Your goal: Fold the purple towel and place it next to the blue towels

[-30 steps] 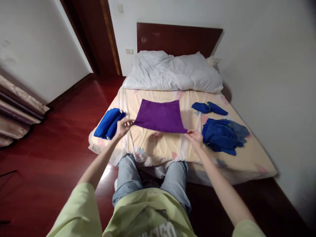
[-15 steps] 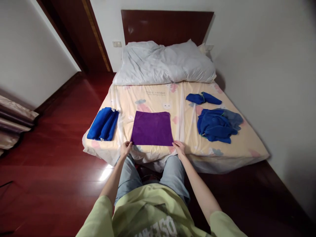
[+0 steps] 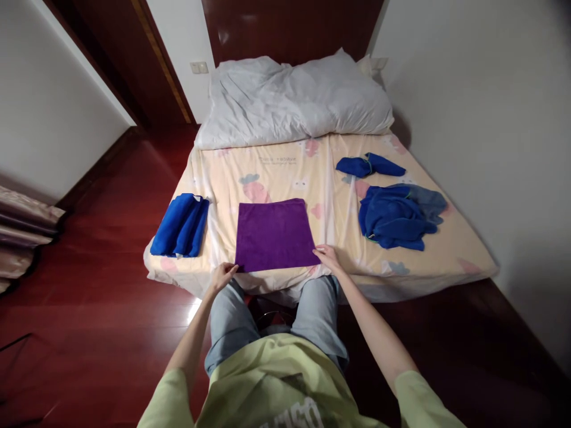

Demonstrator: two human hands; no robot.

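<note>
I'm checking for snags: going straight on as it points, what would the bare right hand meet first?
Probably the flat purple cloth: the right hand points inward at its near right corner, though the hand's height is unclear.

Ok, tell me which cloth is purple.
The flat cloth, with the left hand and right hand by its near corners; the left bundle, right bundle and pile are all blue.

A pale lime-green short-sleeved T-shirt (image 3: 250, 374), with a dark front print (image 3: 279, 387) and chunky white lettering (image 3: 306, 410), tops light-blue jeans (image 3: 228, 321).
</note>
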